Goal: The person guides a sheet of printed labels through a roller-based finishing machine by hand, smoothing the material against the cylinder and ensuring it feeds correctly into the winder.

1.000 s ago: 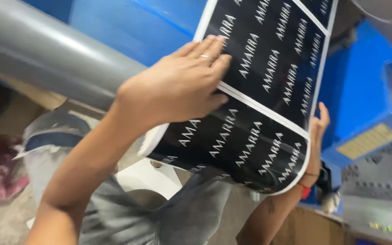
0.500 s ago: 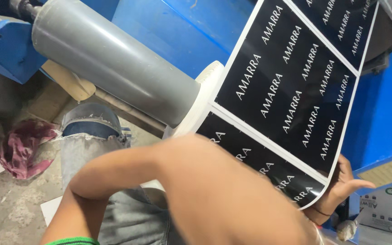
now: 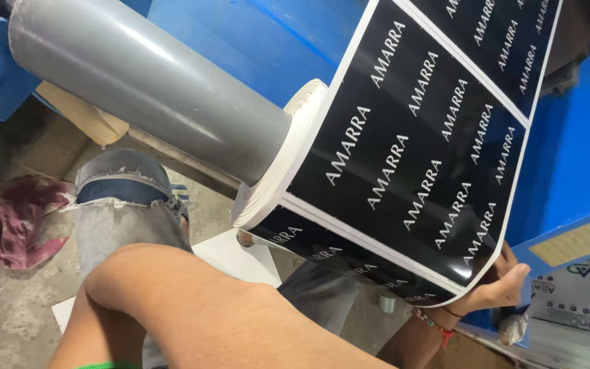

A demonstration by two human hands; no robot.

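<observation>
Black label roll (glossy) on right hand

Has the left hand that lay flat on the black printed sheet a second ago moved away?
Yes. The left hand is off the black sheet, out of view; only its forearm crosses below the grey tube.

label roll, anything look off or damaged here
The label roll is wound unevenly: its white edge layers step outward on the grey tube. The printed black sheet looks smooth, with no visible tears.
</observation>
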